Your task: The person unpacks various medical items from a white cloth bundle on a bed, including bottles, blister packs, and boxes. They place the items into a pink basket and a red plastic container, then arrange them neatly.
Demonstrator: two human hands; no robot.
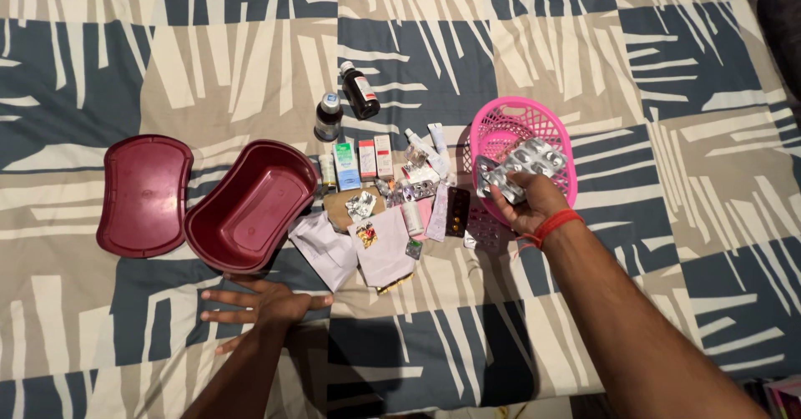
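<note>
left hand [263, 306]: being laid flat on the patterned bedspread [100, 335] near its front edge, palm down, fingers spread wide, nothing being gripped; resting just in front of the maroon tub [250, 204].
left arm: being run in from the bottom edge, forearm low, wrist straight.
right hand [524, 204]: being held raised over the front rim of the pink basket [511, 127], fingers curled closed around a stack of silver blister strips [524, 167].
right arm: being stretched diagonally from the lower right corner, red thread band [557, 224] being worn at the wrist.
blister strips: judged light, thin, stiff but bendable, foil slippery, stack likely to fan out; best being pinched across the flat faces near the lower edge, as shown.
loose pile [392, 210]: packets, papers and small boxes being left mid-bedspread between tub and basket.
maroon lid [143, 195]: being left flat, touching the tub's left side.
two dark bottles [344, 102]: being left farther back, one upright, one seemingly tipped over.
</note>
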